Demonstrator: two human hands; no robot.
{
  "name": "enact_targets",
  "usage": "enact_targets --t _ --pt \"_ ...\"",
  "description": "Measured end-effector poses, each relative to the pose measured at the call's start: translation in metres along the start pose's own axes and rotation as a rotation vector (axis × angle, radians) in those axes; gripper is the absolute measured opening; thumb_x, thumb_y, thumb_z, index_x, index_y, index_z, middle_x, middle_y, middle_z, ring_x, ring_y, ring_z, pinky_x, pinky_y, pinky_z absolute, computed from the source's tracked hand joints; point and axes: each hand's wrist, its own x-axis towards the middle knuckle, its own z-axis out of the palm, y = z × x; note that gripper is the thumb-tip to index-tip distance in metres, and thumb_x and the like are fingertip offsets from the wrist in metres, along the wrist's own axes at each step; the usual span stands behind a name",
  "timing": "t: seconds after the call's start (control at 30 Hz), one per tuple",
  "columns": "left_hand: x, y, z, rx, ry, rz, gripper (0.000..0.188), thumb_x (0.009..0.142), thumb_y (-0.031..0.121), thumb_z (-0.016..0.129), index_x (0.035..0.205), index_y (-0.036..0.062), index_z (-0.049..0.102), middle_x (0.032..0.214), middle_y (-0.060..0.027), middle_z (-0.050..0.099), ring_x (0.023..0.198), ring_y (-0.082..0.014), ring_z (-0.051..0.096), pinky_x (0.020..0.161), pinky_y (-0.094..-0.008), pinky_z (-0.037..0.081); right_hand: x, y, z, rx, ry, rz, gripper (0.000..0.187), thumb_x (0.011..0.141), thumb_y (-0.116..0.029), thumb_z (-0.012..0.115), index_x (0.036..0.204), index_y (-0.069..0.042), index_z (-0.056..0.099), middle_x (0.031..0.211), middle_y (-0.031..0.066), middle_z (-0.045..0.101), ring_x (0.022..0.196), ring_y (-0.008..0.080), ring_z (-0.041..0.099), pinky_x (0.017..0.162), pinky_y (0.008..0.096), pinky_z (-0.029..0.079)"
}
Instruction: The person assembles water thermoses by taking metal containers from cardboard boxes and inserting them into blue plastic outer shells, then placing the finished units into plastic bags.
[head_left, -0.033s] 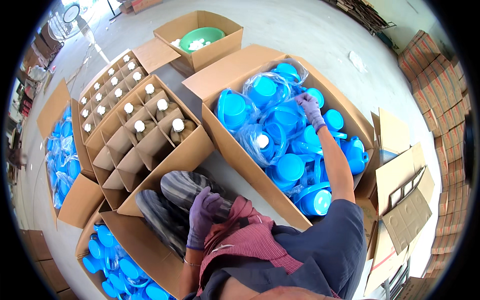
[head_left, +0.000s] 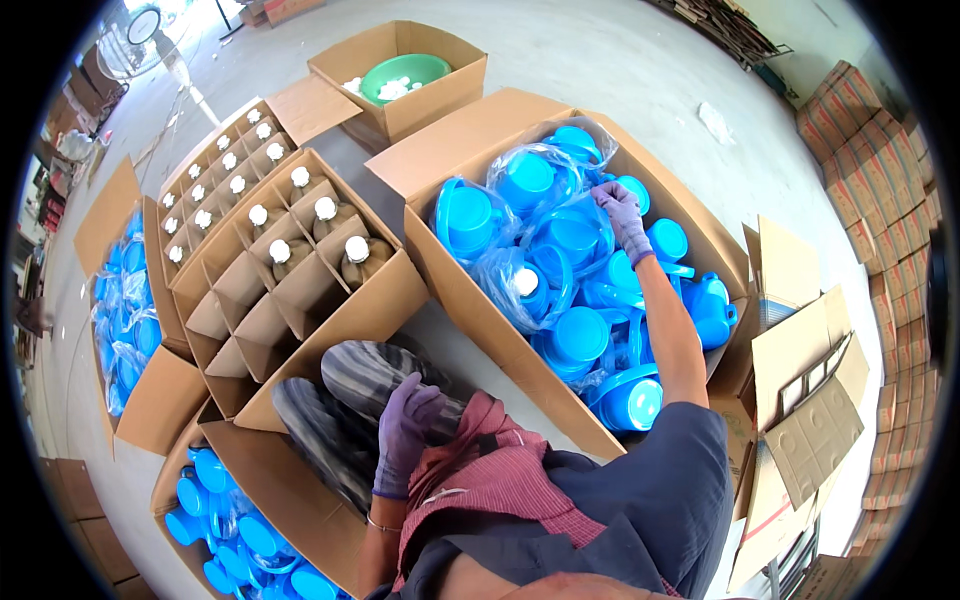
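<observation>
Left hand [head_left: 405,440]: lay in a purple glove at the lower centre of the frame, beside the striped trousers [head_left: 362,378]; its grip was loosely curled, its contents hidden.
Lower-left carton [head_left: 290,480]: held lidded blue jugs [head_left: 262,537].
Divided carton [head_left: 350,342]: stood left of centre, with five white-capped bottles [head_left: 363,275] in its cells.
Blue containers [head_left: 578,335]: filled the large carton [head_left: 470,318] right of centre, several in clear plastic wrap [head_left: 505,285].
Right hand [head_left: 622,215]: reached over them, also gloved; its grip was narrowed, fingertips bunched near the wrap, and whether it held anything could not be told.
Green bowl [head_left: 420,68]: sat in a carton at the upper centre, with small white pieces [head_left: 396,90] inside.
</observation>
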Motion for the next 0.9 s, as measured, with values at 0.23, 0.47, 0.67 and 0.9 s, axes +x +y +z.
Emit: enact_targets --t 0.23,0.47,0.67,0.9 --pt "-0.009 -0.003 -0.002 0.022 -0.017 0.069 0.047 0.105 0.027 0.04 0.142 -0.0015 0.04 0.121 -0.0198 0.061 0.112 -0.0306 0.062 0.102 -0.0395 0.049 -0.051 -0.017 0.039 -1.025 -0.18 -0.292 0.039 0.08 -0.026 0.075 0.115 -0.014 0.063 0.111 0.0098 0.065 0.107 0.0316 0.06 0.094 0.0433 0.048" --pt "-0.008 0.017 0.0 0.15 -0.05 0.08 0.049 0.104 0.032 0.044 0.141 -0.0007 0.045 0.119 -0.0186 0.064 0.111 -0.0288 0.063 0.101 -0.0399 0.049 -0.023 -0.172 0.014 -1.134 0.163 -0.745 0.03 0.083 -0.018 0.068 0.113 -0.014 0.064 0.098 0.0139 0.067 0.092 0.0335 0.065 0.078 0.0422 0.053" --pt "0.018 0.118 0.042 0.54 -0.131 0.461 0.053 0.103 0.037 0.049 0.139 -0.0014 0.048 0.124 -0.0192 0.062 0.115 -0.0291 0.062 0.105 -0.0411 0.045 -0.05 -0.443 0.033 -0.963 0.046 -0.994 0.03 0.092 -0.026 0.063 0.117 -0.011 0.065 0.09 0.0085 0.068 0.084 0.0211 0.065 0.075 0.0339 0.052" --pt "0.012 0.207 0.042 0.899 -0.118 0.921 0.048 0.105 0.026 0.04 0.144 -0.0027 0.041 0.14 -0.0156 0.052 0.129 -0.0246 0.05 0.109 -0.0382 0.04 -0.101 -0.518 0.164 -0.403 -0.567 -1.091 0.033 0.096 -0.032 0.055 0.114 -0.006 0.066 0.1 0.0054 0.069 0.088 0.0162 0.063 0.079 0.0312 0.05"
